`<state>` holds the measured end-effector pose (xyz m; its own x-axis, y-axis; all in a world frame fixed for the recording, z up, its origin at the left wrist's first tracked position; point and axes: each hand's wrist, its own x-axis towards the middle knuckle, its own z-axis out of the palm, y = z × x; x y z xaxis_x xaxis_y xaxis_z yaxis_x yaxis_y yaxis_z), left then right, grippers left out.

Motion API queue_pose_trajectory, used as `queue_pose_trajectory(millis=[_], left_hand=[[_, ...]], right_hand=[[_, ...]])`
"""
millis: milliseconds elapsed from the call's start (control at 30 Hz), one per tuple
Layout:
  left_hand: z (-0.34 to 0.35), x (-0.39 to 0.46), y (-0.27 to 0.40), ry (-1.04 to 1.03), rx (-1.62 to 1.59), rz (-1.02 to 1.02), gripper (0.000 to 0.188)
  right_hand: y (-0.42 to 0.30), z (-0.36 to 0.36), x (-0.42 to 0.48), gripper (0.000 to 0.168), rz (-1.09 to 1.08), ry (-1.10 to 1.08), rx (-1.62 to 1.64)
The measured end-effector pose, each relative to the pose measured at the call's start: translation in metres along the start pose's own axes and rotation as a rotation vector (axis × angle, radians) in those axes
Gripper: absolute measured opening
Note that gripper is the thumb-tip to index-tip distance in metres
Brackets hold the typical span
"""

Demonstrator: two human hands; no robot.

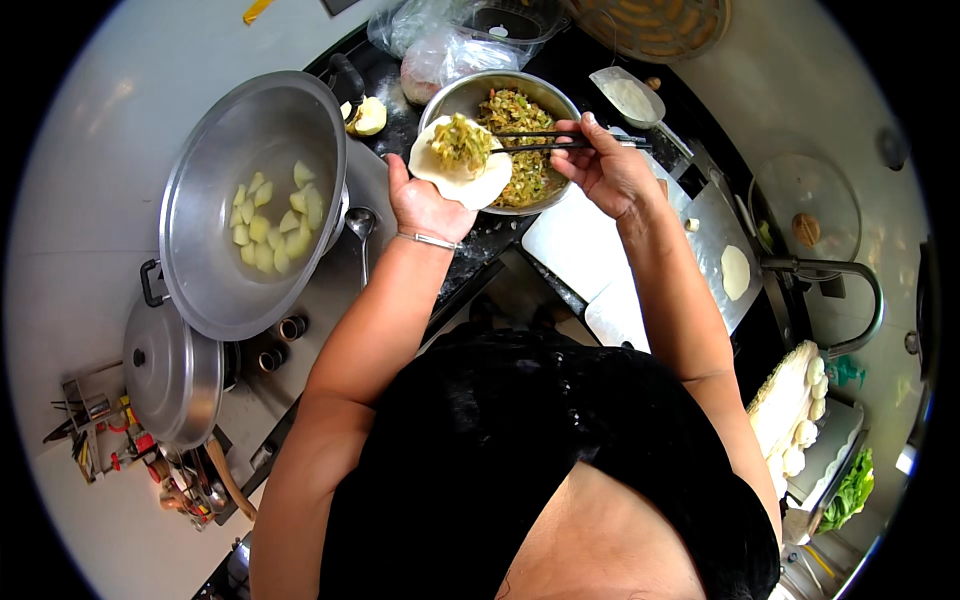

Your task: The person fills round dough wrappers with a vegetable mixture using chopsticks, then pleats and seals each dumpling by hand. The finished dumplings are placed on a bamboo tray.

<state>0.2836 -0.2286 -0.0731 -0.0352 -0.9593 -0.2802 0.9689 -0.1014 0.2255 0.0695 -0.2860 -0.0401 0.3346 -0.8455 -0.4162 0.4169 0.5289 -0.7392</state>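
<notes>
On the palm of my left hand (pixel 433 208) lies a round dough wrapper (pixel 480 186), its far edge overlapping the rim of a steel bowl. A mound of chopped vegetable filling (pixel 460 144) sits on the wrapper. My right hand (pixel 611 165) grips a pair of black chopsticks (pixel 536 142), whose tips reach the mound from the right. Beneath the chopsticks, the steel bowl (pixel 450 97) holds more of the same filling (pixel 517 116). The left hand's fingers are mostly hidden under the dough.
A large metal wok (pixel 202 187) with pale chunks in liquid stands left, beside a ladle (pixel 361 225) and a lidded pot (pixel 161 367). At right are a flour scoop (pixel 634 97), a metal sheet with a dough round (pixel 735 272), a faucet (pixel 862 285) and a tray of shaped dough pieces (pixel 780 397).
</notes>
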Motion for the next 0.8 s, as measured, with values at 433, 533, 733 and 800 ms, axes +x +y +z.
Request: queue_pose_trajectory(millis=[433,533,733,800], left_hand=[[-0.028,-0.008,0.017,0.083,-0.029,0.092,0.079],[-0.040,-0.013,0.025,0.094,-0.061,0.119,0.078],[-0.048,-0.021,0.020,0.120,-0.033,0.122,0.079],[-0.051,-0.021,0.018,0.112,-0.043,0.112,0.079]], right_hand=[[-0.020,-0.016,-0.028,0.035,-0.331,0.100,-0.400],[0.003,-0.034,-0.005,0.024,-0.330,0.131,-0.761],[0.064,-0.032,0.026,0.023,-0.240,0.026,-0.840],[0.061,-0.026,0.029,0.023,-0.185,0.035,-0.702]])
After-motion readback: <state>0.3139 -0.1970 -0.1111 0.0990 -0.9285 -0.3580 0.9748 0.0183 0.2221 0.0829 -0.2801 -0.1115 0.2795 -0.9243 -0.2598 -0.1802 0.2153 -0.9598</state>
